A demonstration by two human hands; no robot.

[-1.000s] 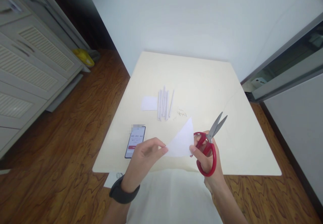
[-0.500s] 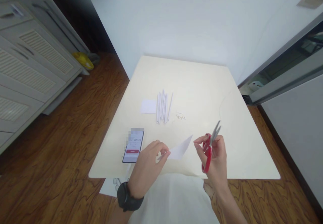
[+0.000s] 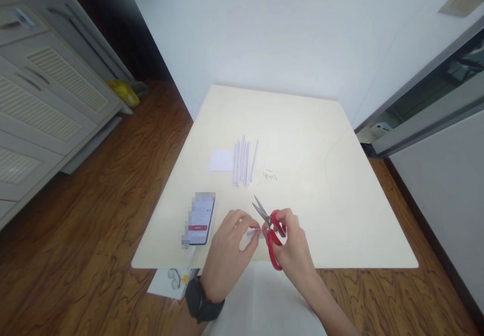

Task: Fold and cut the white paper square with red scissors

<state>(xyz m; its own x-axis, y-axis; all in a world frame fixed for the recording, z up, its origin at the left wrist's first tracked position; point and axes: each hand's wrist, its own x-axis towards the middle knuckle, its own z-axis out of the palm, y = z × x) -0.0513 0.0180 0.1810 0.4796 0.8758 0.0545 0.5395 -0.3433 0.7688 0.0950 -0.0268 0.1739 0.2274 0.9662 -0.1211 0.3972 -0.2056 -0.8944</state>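
My left hand (image 3: pixel 232 247), with a dark watch on its wrist, pinches a small piece of white paper (image 3: pixel 251 232) near the table's front edge. Most of that paper is hidden by my fingers. In my right hand (image 3: pixel 297 242) are red-handled scissors (image 3: pixel 274 247), their blades parted and pointing away to the upper left. The right fingertips come close to the left ones at the paper; whether they also grip it is hidden. Beyond my hands lie several thin white paper rolls (image 3: pixel 242 163), side by side.
Flat white paper (image 3: pixel 221 161) lies left of the rolls, and small paper scraps (image 3: pixel 269 175) to their right. A phone (image 3: pixel 199 222) rests on the white table (image 3: pixel 302 139) beside my left hand. Below the table's front edge, a white sheet (image 3: pixel 162 283) shows. A wall (image 3: pixel 264 33) stands behind.
My right hand has moved left with the scissors, up to my left hand. The paper, spread out to the right before, is now mostly hidden between the fingers.
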